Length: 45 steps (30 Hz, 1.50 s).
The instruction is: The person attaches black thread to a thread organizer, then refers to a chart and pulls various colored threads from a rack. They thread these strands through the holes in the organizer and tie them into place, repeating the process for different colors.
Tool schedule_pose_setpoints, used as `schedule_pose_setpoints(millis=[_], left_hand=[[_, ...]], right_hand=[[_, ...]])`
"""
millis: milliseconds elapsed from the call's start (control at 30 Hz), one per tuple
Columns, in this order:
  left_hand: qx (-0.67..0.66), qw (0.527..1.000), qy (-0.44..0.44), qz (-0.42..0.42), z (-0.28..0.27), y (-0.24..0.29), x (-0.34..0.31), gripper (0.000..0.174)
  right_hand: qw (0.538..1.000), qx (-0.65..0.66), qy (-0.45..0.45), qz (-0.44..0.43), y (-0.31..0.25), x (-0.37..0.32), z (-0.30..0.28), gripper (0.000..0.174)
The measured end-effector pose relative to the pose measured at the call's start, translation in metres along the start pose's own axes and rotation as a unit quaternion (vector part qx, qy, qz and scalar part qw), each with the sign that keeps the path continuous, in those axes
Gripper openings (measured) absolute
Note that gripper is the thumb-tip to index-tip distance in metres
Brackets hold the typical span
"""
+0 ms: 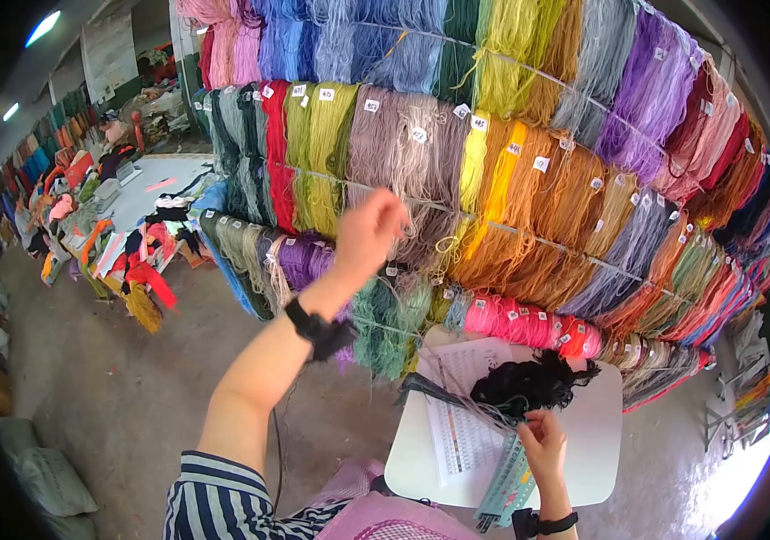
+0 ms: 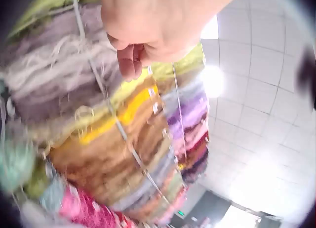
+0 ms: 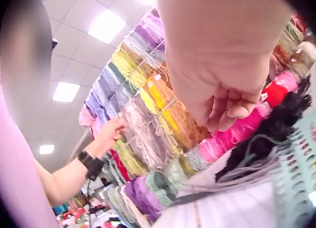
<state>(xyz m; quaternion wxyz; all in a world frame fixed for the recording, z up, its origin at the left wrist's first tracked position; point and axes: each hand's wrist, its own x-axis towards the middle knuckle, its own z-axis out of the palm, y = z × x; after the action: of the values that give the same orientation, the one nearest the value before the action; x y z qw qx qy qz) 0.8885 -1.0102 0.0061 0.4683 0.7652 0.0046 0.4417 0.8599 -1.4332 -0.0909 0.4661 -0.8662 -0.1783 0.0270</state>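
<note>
My left hand (image 1: 371, 236) is raised before the rack of hanging yarn skeins, its fingers curled and blurred, close to the taupe yarn (image 1: 376, 171). No strand shows between those fingers in the left wrist view, where the hand (image 2: 158, 28) overlaps the yarn. Low over the white tabletop (image 1: 597, 463), my right hand (image 1: 544, 447) has bent fingers at the upper end of a teal perforated strip (image 1: 508, 481). Grey threads (image 1: 466, 399) run to that strip, and a black yarn bundle (image 1: 534, 382) lies behind. I cannot tell whether the right fingertips pinch a thread.
Tagged skeins in many colours hang in tiers, crossed by cords (image 1: 574, 247). A printed colour chart (image 1: 457, 441) lies under the threads. To the left, a far table (image 1: 164, 175) bears heaped yarn and fabric. Filled sacks (image 1: 47, 472) sit on the floor (image 1: 133, 387).
</note>
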Motion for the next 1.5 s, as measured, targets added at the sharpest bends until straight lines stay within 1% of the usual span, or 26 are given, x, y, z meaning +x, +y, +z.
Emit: schedule_pose_setpoints(millis=[33, 67, 100, 133, 167, 200, 233, 300, 333, 400, 533, 567, 600, 667, 733, 767, 800, 833, 867, 900, 933, 1000, 1033, 1100, 1200, 1500], left_hand=[[-0.049, 0.992, -0.063, -0.098, 0.01, 0.014, -0.021, 0.009], [-0.023, 0.988, -0.107, -0.109, 0.022, 0.026, -0.047, 0.01], [0.022, 0.991, -0.131, 0.037, 0.039, 0.021, -0.076, 0.01], [0.005, 0.978, -0.206, -0.007, 0.052, 0.036, -0.104, 0.013], [0.012, 0.976, -0.198, 0.086, 0.076, 0.033, -0.137, 0.016], [-0.047, 0.95, -0.309, -0.002, 0.087, 0.049, -0.163, 0.016], [-0.086, 0.936, -0.34, -0.039, 0.105, 0.05, -0.194, 0.012], [-0.107, 0.91, -0.4, -0.037, 0.121, 0.062, -0.216, 0.012], [-0.124, 0.905, -0.405, -0.039, 0.129, 0.06, -0.218, 0.012], [-0.142, 0.896, -0.419, -0.047, 0.136, 0.053, -0.216, 0.014], [-0.095, 0.909, -0.382, -0.135, 0.121, 0.032, -0.203, 0.024], [-0.073, 0.925, -0.35, -0.13, 0.116, 0.021, -0.202, 0.025], [-0.057, 0.935, -0.328, -0.125, 0.112, 0.011, -0.202, 0.027], [-0.138, 0.914, -0.32, -0.209, 0.109, -0.013, -0.203, 0.024], [-0.147, 0.885, -0.324, -0.3, 0.11, -0.007, -0.198, 0.023], [-0.18, 0.859, -0.336, -0.342, 0.115, 0.015, -0.191, 0.022], [-0.222, 0.821, -0.364, -0.38, 0.127, 0.024, -0.189, 0.022], [-0.255, 0.782, -0.385, -0.418, 0.14, 0.033, -0.192, 0.023], [-0.261, 0.755, -0.411, -0.439, 0.154, 0.046, -0.194, 0.024], [-0.262, 0.733, -0.433, -0.455, 0.168, 0.059, -0.197, 0.025], [-0.258, 0.713, -0.454, -0.468, 0.179, 0.068, -0.203, 0.026], [-0.244, 0.681, -0.48, -0.496, 0.199, 0.075, -0.22, 0.028], [-0.226, 0.662, -0.49, -0.52, 0.207, 0.077, -0.225, 0.029], [-0.219, 0.649, -0.491, -0.539, 0.219, 0.073, -0.238, 0.033], [-0.217, 0.625, -0.477, -0.579, 0.226, 0.07, -0.25, 0.037], [-0.28, 0.615, -0.412, -0.611, 0.228, 0.075, -0.256, 0.039]], right_hand=[[1.0, 0.001, 0.0, 0.001, -0.004, 0.008, 0.003, 0.019], [0.994, 0.102, -0.044, 0.009, -0.006, 0.016, 0.007, 0.022], [0.976, 0.201, -0.086, 0.016, -0.011, 0.024, 0.01, 0.025], [0.975, 0.203, -0.087, 0.018, -0.028, 0.032, 0.015, 0.025], [0.949, 0.303, -0.083, 0.033, -0.052, 0.038, 0.025, 0.031], [0.911, 0.401, -0.083, 0.048, -0.071, 0.044, 0.03, 0.036], [0.872, 0.467, -0.136, 0.057, -0.08, 0.05, 0.031, 0.045], [0.866, 0.455, -0.198, 0.058, -0.091, 0.054, 0.025, 0.039], [0.902, 0.387, -0.188, 0.043, -0.084, 0.055, 0.017, 0.025], [0.951, 0.298, -0.068, 0.043, -0.074, 0.046, -0.005, 0.005], [0.988, 0.065, 0.134, 0.03, 0.036, 0.014, -0.102, 0.006], [0.971, 0.021, 0.21, 0.115, 0.08, -0.001, -0.14, 0.009], [0.945, 0.04, 0.307, 0.104, 0.156, -0.018, -0.19, 0.016], [0.856, -0.239, 0.407, 0.212, 0.179, -0.077, -0.278, 0.022], [0.798, -0.247, 0.543, 0.091, 0.212, -0.125, -0.329, 0.028], [0.806, -0.309, 0.5, -0.07, 0.191, -0.129, -0.323, 0.024], [0.828, -0.227, 0.511, 0.045, 0.175, -0.133, -0.307, 0.02], [0.868, -0.235, 0.425, 0.107, 0.14, -0.123, -0.278, 0.036], [0.886, -0.179, 0.427, 0.025, 0.137, -0.107, -0.247, 0.026], [0.885, -0.19, 0.415, 0.088, 0.114, -0.089, -0.213, 0.016], [0.903, -0.088, 0.412, 0.082, 0.099, -0.072, -0.171, 0.008], [0.946, -0.08, 0.306, 0.067, 0.106, -0.065, -0.114, 0.011], [0.962, -0.064, 0.264, -0.006, 0.116, -0.061, -0.088, 0.01], [0.979, 0.067, 0.155, 0.111, 0.092, -0.056, -0.055, 0.01], [0.969, 0.162, 0.095, 0.163, 0.097, -0.047, -0.027, 0.01], [0.987, 0.003, 0.13, 0.091, 0.11, -0.038, -0.002, 0.014]])
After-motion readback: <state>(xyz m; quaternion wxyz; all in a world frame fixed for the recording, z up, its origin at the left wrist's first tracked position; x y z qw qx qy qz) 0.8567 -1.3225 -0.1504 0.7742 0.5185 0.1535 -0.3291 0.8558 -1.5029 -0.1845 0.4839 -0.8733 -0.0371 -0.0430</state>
